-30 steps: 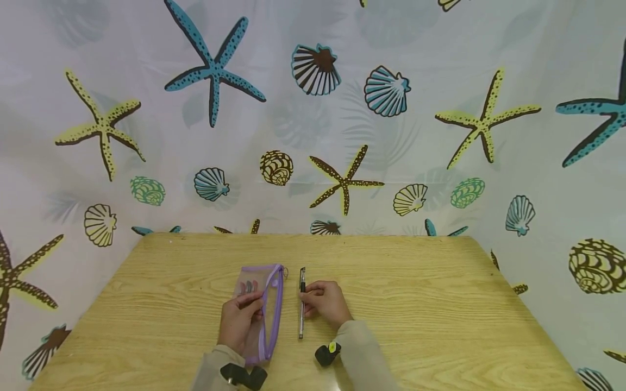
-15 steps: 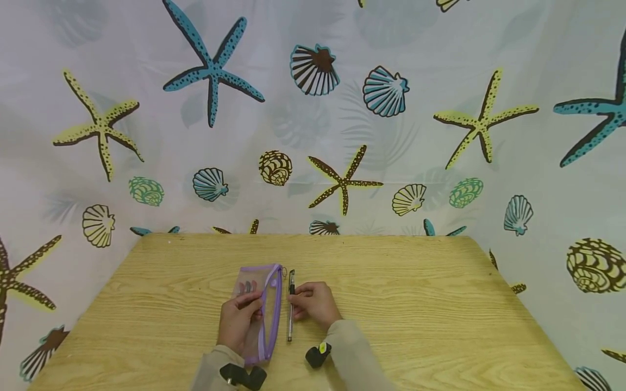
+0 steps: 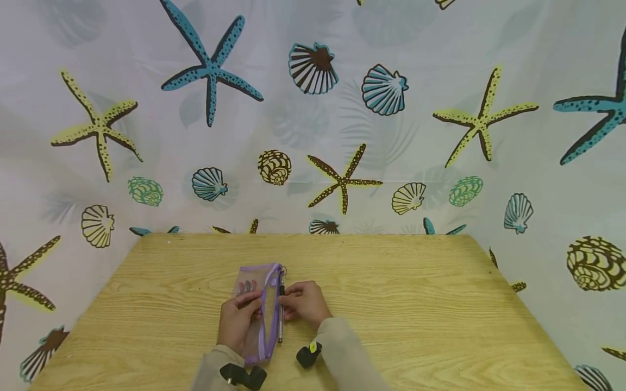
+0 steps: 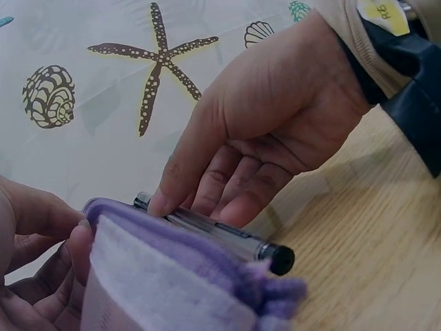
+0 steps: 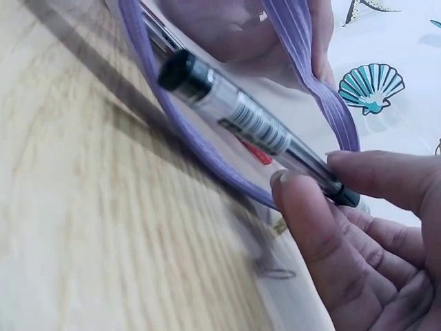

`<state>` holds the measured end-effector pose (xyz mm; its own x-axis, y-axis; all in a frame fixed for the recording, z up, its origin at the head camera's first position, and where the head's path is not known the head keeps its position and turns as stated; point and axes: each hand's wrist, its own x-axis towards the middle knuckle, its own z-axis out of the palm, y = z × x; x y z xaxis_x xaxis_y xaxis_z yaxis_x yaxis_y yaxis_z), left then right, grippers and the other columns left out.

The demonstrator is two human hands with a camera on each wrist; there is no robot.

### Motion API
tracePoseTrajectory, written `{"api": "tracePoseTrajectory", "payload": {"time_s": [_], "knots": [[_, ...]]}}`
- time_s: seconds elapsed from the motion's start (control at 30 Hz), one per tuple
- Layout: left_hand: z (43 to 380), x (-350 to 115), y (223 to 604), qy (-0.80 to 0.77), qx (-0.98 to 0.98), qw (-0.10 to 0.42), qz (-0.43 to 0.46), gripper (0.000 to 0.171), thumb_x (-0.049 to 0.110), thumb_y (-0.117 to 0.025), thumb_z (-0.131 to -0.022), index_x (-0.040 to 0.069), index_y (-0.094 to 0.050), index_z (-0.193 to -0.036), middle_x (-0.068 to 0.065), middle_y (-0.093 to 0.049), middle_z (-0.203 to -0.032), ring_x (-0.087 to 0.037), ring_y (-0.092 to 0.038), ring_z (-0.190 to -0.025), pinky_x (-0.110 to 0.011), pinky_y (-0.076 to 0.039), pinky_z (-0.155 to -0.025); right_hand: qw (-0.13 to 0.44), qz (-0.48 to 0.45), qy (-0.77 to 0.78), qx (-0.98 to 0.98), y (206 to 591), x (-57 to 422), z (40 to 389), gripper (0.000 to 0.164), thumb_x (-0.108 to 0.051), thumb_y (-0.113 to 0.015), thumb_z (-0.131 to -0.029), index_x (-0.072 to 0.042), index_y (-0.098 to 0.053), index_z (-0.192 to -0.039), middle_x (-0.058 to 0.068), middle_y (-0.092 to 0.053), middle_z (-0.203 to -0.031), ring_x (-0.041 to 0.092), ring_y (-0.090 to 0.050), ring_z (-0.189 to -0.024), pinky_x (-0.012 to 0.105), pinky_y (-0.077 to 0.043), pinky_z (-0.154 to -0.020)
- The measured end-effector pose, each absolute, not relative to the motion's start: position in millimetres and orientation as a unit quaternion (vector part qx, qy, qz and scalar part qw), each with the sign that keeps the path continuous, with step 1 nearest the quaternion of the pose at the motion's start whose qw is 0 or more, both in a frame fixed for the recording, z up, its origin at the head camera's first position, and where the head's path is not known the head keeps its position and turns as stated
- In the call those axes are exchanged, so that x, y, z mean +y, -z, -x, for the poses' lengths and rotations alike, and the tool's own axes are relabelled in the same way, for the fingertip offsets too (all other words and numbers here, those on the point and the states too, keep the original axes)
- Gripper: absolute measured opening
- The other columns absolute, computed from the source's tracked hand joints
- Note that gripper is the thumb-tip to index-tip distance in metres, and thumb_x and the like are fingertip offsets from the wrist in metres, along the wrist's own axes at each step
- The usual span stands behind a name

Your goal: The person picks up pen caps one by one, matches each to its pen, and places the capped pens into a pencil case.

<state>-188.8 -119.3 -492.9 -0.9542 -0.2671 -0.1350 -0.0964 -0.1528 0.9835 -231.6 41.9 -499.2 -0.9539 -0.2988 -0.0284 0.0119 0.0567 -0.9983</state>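
A see-through pouch with purple trim (image 3: 254, 347) lies lengthwise on the table, its zip side facing right. My left hand (image 3: 238, 319) pinches the upper edge of its mouth, which gapes in the right wrist view. Between the thumb and fingers of my right hand (image 3: 307, 305) is a capped clear-barrelled pen (image 3: 281, 324) with black ends. In the head view the pen runs alongside the pouch's right edge. From the right wrist, the barcoded pen barrel (image 5: 258, 127) overlaps the opening between the purple edges (image 5: 176, 121). Small pink and grey shapes (image 3: 248, 286) show through the pouch.
The wooden table (image 3: 415, 304) reaches back to a white curtain (image 3: 313, 125) printed with starfish and shells, which also hangs at both sides. A small ring (image 3: 284, 270) hangs at the pouch's far corner. Each wrist wears a black camera mount (image 3: 309, 355).
My right hand has carried the pen leftward, from a gap right of the pouch to its zip edge. The left hand and pouch stay almost where they were.
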Motion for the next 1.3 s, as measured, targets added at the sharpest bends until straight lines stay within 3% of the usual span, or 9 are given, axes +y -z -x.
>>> {"api": "tracePoseTrajectory", "payload": {"time_s": [0.47, 0.8, 1.03, 1.3], "knots": [[188.4, -119.8, 491.4, 0.752, -0.643, 0.061, -0.134, 0.026, -0.007, -0.064, -0.086, -0.019, -0.062, -0.109, -0.003, -0.068, -0.078, -0.006, -0.057, -0.055, -0.019, -0.050, -0.052, 0.114, 0.087, 0.649, 0.747, 495.0, 23.8, 232.3, 0.013, -0.002, -0.072, -0.082, 0.009, -0.066, -0.085, 0.014, -0.068, -0.068, 0.014, -0.062, -0.047, 0.032, -0.056, -0.048], [190.4, -120.3, 494.4, 0.746, -0.650, 0.064, -0.129, 0.025, -0.007, -0.064, -0.086, -0.018, -0.063, -0.108, -0.002, -0.066, -0.075, -0.007, -0.057, -0.058, -0.019, -0.050, -0.054, 0.129, 0.118, 0.657, 0.733, 495.0, 20.9, 231.6, 0.017, -0.002, -0.069, -0.085, 0.012, -0.067, -0.096, 0.023, -0.069, -0.078, 0.034, -0.069, -0.064, 0.038, -0.058, -0.055], [191.0, -120.3, 494.6, 0.745, -0.651, 0.064, -0.134, 0.025, -0.007, -0.064, -0.086, -0.018, -0.063, -0.109, -0.001, -0.065, -0.075, -0.007, -0.057, -0.059, -0.019, -0.050, -0.054, 0.131, 0.125, 0.656, 0.733, 498.1, 23.4, 232.8, 0.020, -0.002, -0.069, -0.086, 0.013, -0.066, -0.099, 0.020, -0.070, -0.076, 0.026, -0.069, -0.061, 0.034, -0.058, -0.055], [190.6, -119.8, 494.2, 0.747, -0.649, 0.063, -0.134, 0.025, -0.006, -0.064, -0.086, -0.018, -0.063, -0.108, -0.001, -0.066, -0.075, -0.008, -0.056, -0.060, -0.019, -0.050, -0.054, 0.137, 0.123, 0.659, 0.729, 483.9, 26.2, 225.7, 0.022, 0.002, -0.066, -0.087, 0.017, -0.062, -0.102, 0.028, -0.068, -0.081, 0.036, -0.069, -0.066, 0.039, -0.058, -0.058]]}}
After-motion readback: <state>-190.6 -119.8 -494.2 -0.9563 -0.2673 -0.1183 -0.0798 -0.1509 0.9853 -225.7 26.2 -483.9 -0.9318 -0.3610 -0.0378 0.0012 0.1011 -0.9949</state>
